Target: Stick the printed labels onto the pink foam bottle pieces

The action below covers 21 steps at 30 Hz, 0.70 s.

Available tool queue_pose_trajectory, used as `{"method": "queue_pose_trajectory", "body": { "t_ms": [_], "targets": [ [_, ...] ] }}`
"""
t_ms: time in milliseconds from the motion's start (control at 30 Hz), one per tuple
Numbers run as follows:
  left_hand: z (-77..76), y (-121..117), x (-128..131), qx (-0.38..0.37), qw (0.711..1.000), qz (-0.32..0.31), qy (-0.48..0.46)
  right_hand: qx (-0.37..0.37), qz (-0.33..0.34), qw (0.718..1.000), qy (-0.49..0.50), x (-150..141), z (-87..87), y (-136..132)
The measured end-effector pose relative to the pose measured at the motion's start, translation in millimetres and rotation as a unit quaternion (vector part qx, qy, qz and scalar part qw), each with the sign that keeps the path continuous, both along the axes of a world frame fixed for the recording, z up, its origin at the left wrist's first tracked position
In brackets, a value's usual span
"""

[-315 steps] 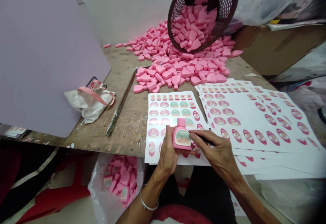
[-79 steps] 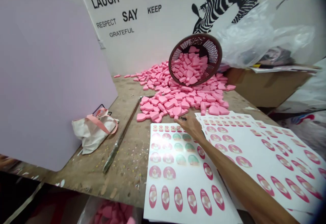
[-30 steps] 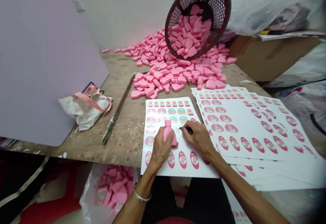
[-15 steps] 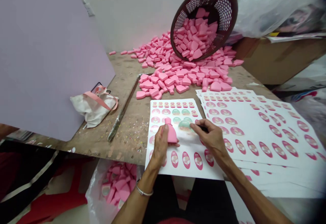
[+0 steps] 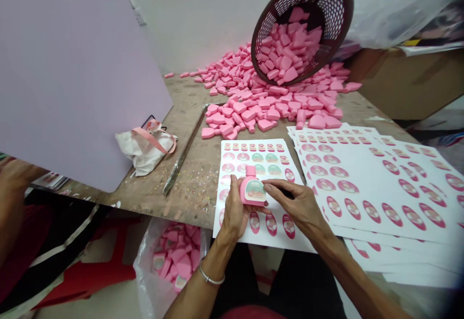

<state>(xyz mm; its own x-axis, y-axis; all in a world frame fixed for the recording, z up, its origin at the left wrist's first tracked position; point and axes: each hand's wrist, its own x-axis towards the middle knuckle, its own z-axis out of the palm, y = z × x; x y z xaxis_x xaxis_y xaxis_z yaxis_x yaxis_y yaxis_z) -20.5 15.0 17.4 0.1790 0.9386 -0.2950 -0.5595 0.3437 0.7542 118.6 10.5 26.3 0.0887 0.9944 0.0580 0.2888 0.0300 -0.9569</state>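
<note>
A small pink plastic bottle (image 5: 250, 171) stands nearly upright in my left hand (image 5: 232, 212), whose fingers wrap its left side and underside. Over the bottle's front face lies a green, dome-shaped sticker (image 5: 255, 192). The thumb and forefinger of my right hand (image 5: 302, 208) pinch this sticker at its right edge. Whether it is fully stuck down I cannot tell. Beneath both hands is a white sticker sheet (image 5: 279, 242) with rows of pink oval, pink dome, green dome and small label stickers. Part of the sheet is hidden by my hands and the bottle.
Pink bottles (image 5: 250, 104) are heaped at the back, spilling from a tipped brown basket (image 5: 347, 14). More sticker sheets (image 5: 348, 174) overlap on the right. Left are a metal strip (image 5: 186, 152), a cloth bag (image 5: 143, 154) and a lilac board (image 5: 72, 67). Below hangs a plastic bag (image 5: 141, 261) of bottles. Another person's arm (image 5: 14, 188) shows.
My right hand has brought the green sticker from above the sheet onto the bottle's front. My left hand has turned the bottle more upright. The view has shifted slightly left.
</note>
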Motion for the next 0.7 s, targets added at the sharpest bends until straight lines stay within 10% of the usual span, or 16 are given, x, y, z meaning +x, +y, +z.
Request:
{"method": "queue_pose_trajectory", "body": {
  "t_ms": [500, 700],
  "targets": [
    [0.7, 0, -1, 0.006, 1.0, 0.01, 0.013, 0.03, -0.022, 0.999, -0.01, -10, 1.3, 0],
    [1.1, -1, -2, 0.065, 0.995, -0.012, 0.074, 0.114, -0.059, 0.978, -0.165, -8, -3.9, 0]
  ]
}}
